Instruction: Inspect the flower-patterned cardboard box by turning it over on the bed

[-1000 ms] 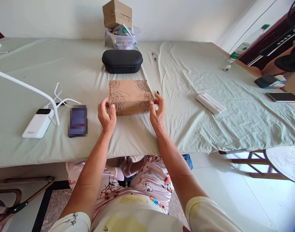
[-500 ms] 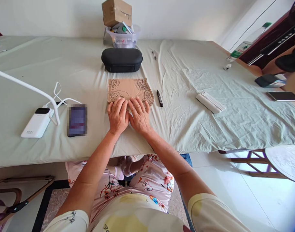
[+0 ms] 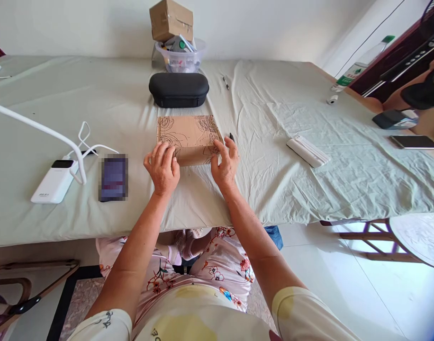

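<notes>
The scribbled box lies between left hand and right hand, both half-open at its near corners, grip unclear.

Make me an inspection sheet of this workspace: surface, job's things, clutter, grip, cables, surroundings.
Surface: green-grey tablecloth, wrinkled on the right.
Job's things: scribbled cardboard box; dark marker tip beside it, the rest hidden.
Clutter: black case, pen, plastic basin under a plain carton, power bank, pixelated phone.
Grip: left hand and right hand at the box's near corners, fingers loosely curved; firmness unclear.
Cables: thin white cable looping by the power bank.
Surroundings: wooden-legged stool to the right, pale wall behind.
</notes>
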Demonstrator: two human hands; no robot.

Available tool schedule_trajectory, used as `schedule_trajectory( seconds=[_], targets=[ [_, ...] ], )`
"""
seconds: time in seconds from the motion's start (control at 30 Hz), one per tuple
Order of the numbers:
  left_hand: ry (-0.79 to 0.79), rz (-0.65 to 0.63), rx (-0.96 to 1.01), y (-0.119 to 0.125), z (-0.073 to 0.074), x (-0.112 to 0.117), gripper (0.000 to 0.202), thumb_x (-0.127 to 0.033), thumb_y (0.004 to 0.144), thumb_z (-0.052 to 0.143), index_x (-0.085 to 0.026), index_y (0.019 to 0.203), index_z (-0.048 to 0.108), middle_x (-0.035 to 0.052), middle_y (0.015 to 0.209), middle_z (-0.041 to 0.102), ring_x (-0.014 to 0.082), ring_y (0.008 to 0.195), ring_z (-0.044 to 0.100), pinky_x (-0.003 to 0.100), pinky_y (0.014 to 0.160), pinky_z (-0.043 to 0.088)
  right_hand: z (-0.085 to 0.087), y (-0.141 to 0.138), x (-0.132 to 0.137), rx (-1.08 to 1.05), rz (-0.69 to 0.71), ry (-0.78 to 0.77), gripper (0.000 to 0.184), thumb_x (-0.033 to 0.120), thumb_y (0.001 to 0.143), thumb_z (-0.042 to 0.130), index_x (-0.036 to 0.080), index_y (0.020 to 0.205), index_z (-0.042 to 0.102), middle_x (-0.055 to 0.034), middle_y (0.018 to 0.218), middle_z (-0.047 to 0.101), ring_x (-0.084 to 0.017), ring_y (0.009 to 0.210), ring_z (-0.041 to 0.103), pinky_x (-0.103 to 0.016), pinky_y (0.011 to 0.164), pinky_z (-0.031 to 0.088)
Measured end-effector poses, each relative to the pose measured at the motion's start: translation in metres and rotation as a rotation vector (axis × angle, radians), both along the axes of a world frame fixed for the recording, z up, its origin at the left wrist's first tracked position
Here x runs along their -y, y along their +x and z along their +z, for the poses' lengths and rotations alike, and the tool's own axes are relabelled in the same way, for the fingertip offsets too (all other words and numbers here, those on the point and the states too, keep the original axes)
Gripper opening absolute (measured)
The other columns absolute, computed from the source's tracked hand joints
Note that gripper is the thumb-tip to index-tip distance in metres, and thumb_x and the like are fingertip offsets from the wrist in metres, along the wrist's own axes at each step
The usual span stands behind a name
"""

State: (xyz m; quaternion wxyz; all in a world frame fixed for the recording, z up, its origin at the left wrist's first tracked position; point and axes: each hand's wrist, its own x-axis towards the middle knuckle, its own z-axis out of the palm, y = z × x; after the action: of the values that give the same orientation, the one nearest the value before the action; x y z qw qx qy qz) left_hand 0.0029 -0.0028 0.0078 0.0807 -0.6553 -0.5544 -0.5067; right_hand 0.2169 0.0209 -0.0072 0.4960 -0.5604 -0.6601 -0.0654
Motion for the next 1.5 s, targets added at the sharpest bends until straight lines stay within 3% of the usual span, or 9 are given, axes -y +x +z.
schedule_trajectory(
  seconds=[0.13,0.3,0.57,0.77,0.87,1.03,1.2,1.3,1.5],
  targets=[
    [0.007,0.056,0.047,-0.005,0.0,-0.003,0.032,-0.033,0.099,0.055,-0.023,0.125,0.071,0.0153,0.144,0.068,0.0329,0.146,0.056,0.053,0.124,0.034,-0.003,0.004,-0.004,-0.015,0.129,-0.049,0.05,0.027,0.1,0.045,0.024,0.148,0.057,-0.0136,0.136,0.063,-0.029,0.132,0.06,-0.054,0.117,0.052],
    [-0.025,0.036,0.091,-0.006,-0.001,-0.004,0.035,-0.032,0.098,0.057,-0.022,0.129,0.068,0.0159,0.149,0.064,0.033,0.148,0.052,0.053,0.128,0.035,0.001,0.004,0.001,-0.015,0.187,-0.117,0.056,0.028,0.1,0.046,0.024,0.156,0.047,-0.0135,0.141,0.063,-0.029,0.132,0.061,-0.052,0.114,0.055],
    [-0.1,-0.11,0.132,-0.012,-0.003,-0.007,0.045,-0.036,0.101,0.056,-0.019,0.142,0.057,0.0186,0.162,0.05,0.029,0.158,0.042,0.046,0.134,0.031,0.006,-0.005,0.009,-0.041,0.152,-0.294,0.08,0.026,0.089,0.05,0.021,0.167,0.031,-0.0156,0.156,0.055,-0.028,0.111,0.069,-0.045,0.095,0.063],
    [-0.134,-0.107,0.118,-0.012,-0.004,-0.007,0.049,-0.038,0.102,0.054,-0.017,0.146,0.052,0.0198,0.167,0.044,0.0281,0.161,0.037,0.044,0.135,0.029,0.013,-0.008,0.013,-0.029,0.126,-0.38,0.084,0.028,0.09,0.052,0.018,0.17,0.026,-0.0183,0.151,0.059,-0.028,0.098,0.071,-0.044,0.089,0.063],
    [-0.156,-0.064,0.1,-0.015,-0.005,-0.008,0.063,-0.048,0.1,0.058,-0.014,0.152,0.048,0.0232,0.17,0.037,0.0332,0.164,0.029,0.05,0.136,0.024,0.017,-0.006,0.014,-0.074,0.167,-0.38,0.08,0.034,0.094,0.055,0.019,0.168,0.029,-0.0163,0.14,0.067,-0.023,0.083,0.071,-0.04,0.083,0.064],
    [-0.173,0.004,0.082,-0.017,-0.006,-0.008,0.078,-0.069,0.098,0.053,-0.016,0.155,0.049,0.0231,0.175,0.028,0.0414,0.167,0.017,0.062,0.135,0.015,0.017,-0.014,0.023,-0.043,0.424,-0.355,0.069,0.052,0.104,0.055,0.021,0.163,0.039,-0.0077,0.101,0.078,-0.018,0.071,0.071,-0.033,0.076,0.062],
    [-0.066,-0.208,0.023,-0.013,-0.009,-0.009,0.075,-0.073,0.101,0.042,-0.017,0.149,0.057,0.0219,0.173,0.03,0.0375,0.165,0.023,0.056,0.134,0.023,0.009,-0.03,0.032,0.022,0.708,-0.287,0.071,0.053,0.108,0.05,0.017,0.166,0.033,-0.004,0.089,0.076,-0.018,0.076,0.073,-0.031,0.081,0.063],
    [-0.017,-0.287,-0.016,-0.011,-0.01,-0.009,0.074,-0.073,0.099,0.049,-0.016,0.147,0.057,0.023,0.171,0.032,0.0381,0.164,0.025,0.057,0.134,0.023,0.009,-0.031,0.032,0.048,0.687,-0.294,0.063,0.047,0.11,0.047,0.019,0.166,0.037,-0.0051,0.091,0.077,-0.019,0.076,0.073,-0.032,0.079,0.063],
    [-0.017,-0.245,-0.013,-0.006,-0.008,-0.007,0.067,-0.065,0.098,0.059,-0.016,0.143,0.056,0.0255,0.168,0.035,0.0409,0.163,0.027,0.061,0.132,0.026,0.019,-0.017,0.024,0.007,0.508,-0.393,0.064,0.049,0.109,0.049,0.022,0.166,0.039,-0.004,0.09,0.077,-0.019,0.075,0.072,-0.032,0.077,0.059]
  ],
)
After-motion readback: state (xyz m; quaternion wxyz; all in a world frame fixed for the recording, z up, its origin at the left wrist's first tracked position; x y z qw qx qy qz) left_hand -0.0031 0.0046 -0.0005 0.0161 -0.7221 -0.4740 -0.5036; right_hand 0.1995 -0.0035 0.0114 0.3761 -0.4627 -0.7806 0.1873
